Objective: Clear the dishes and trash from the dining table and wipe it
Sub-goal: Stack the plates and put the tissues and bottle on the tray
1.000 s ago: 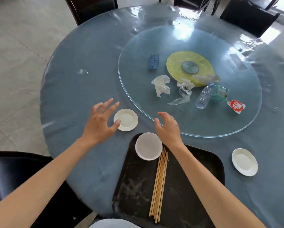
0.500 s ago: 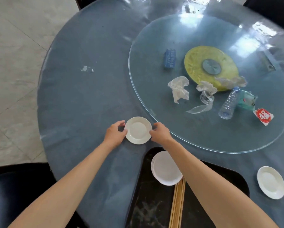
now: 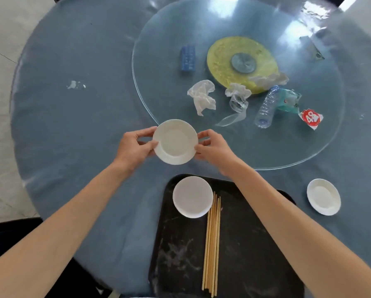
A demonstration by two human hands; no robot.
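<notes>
We had the small white saucer (image 3: 175, 141) pinched by its rim on two sides, our left hand (image 3: 135, 148) with thumb over the edge and fingers curled beneath, our right hand (image 3: 212, 148) doing the same on the opposite edge; it appeared lifted clear of the blue tablecloth (image 3: 72, 125), just off the near edge of the glass turntable (image 3: 309, 136) and beyond the far edge of the black tray (image 3: 244, 254). To do this step well, we judged the saucer should be kept level and brought back toward us, then set down on the white bowl (image 3: 192, 196) at the tray's far left corner or on bare tray beside it, clear of the chopsticks (image 3: 212, 244) lying along the middle. A second saucer (image 3: 323, 196) waited on the cloth just off the tray's right edge. On the turntable, crumpled tissues (image 3: 201, 96), a plastic bottle (image 3: 266, 106) and wrappers (image 3: 310, 119) lay near its centre, not yet collected.
</notes>
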